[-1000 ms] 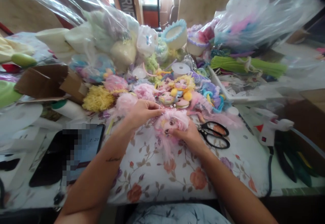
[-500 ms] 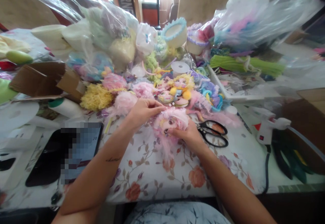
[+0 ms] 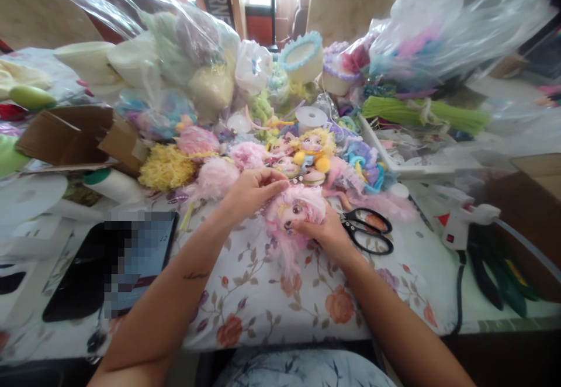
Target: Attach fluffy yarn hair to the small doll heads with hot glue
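Note:
A doll's head (image 3: 300, 210) with a painted face and fluffy pale-pink hair is held over the flowered cloth, its long strands hanging toward me. My right hand (image 3: 326, 234) grips it from the right, the thumb lying across the lower face. At the upper left edge of the hair, my left hand (image 3: 256, 191) has its fingers pinched together; whatever is between the fingertips is too small to make out. Tiny white bead-like bits (image 3: 297, 181) show just beyond the fingertips. Black-handled scissors (image 3: 370, 230) lie right of my right hand, their blades hidden.
Behind my hands are yellow-haired dolls (image 3: 313, 141), pink fluff (image 3: 217, 176) and a yellow pompom (image 3: 166, 166). On the left lie a phone (image 3: 149, 258) and a cardboard box (image 3: 70, 135). A glue gun (image 3: 460, 217) and a white tray (image 3: 381, 147) stand right.
My left fingertips have shifted slightly up and away from the doll's hair. My right hand keeps its grip on the head, almost unmoved.

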The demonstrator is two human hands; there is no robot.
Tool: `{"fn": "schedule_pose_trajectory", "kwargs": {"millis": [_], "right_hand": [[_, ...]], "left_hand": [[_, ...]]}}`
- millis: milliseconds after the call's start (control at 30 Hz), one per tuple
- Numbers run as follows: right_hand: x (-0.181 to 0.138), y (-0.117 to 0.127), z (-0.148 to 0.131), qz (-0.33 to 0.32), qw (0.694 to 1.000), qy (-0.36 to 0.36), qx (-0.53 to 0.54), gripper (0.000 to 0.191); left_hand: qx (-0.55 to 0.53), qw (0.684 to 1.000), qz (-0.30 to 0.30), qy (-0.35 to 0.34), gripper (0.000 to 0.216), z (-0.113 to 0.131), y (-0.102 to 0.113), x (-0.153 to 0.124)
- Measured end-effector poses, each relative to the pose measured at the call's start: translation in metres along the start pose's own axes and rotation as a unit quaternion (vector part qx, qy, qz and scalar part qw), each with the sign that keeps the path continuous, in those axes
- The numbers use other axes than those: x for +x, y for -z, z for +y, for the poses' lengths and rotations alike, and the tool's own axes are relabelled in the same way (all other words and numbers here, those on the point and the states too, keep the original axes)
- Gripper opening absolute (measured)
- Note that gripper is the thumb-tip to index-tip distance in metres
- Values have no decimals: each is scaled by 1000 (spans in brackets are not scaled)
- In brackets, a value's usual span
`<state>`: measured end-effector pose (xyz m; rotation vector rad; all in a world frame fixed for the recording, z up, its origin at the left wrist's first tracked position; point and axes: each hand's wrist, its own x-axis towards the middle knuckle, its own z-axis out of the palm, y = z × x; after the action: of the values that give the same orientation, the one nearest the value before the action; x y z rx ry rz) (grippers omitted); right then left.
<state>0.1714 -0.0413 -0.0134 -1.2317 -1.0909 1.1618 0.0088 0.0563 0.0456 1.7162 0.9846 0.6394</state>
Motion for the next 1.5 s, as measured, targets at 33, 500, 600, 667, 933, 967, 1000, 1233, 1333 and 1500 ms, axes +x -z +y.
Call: {"fn": "schedule_pose_trajectory", "kwargs": {"millis": [33,500,600,667,933,967,1000,1233,1333,1500], "right_hand": [[0,0,-1,-5,1000,-1,2,57],[-5,-3,-7,-84,995,-35,-27,47],[-5,-3,-6,-82,996,-38,-26,45],[-5,-2,-5,-77,996,-41,-31,44],[-5,-1,-6,-74,996,-30,-42,39],[-5,-1,-6,-71,996,-30,-43,40],[-4,-1,-7,-70,996,-30,-43,41],[-2,0,-6,-75,997,6,-27,48],[-2,0,-4,-52,998,2,-24,48],[-2,-2,-3,-30,999,9,6,55]], "left_hand": [[-13,1000,-10,-7,37,0,1,1],[129,979,-64,-146,42,-13,3,6],[147,974,-78,-155,40,-12,4,5],[156,971,-83,-164,37,-12,4,5],[151,967,-83,-187,30,-15,2,7],[148,969,-83,-182,30,-14,3,7],[142,971,-81,-176,31,-13,4,7],[89,987,-68,-117,42,-3,18,7],[76,991,-89,-68,30,-2,22,5],[71,995,-65,-20,20,-1,21,2]]}}
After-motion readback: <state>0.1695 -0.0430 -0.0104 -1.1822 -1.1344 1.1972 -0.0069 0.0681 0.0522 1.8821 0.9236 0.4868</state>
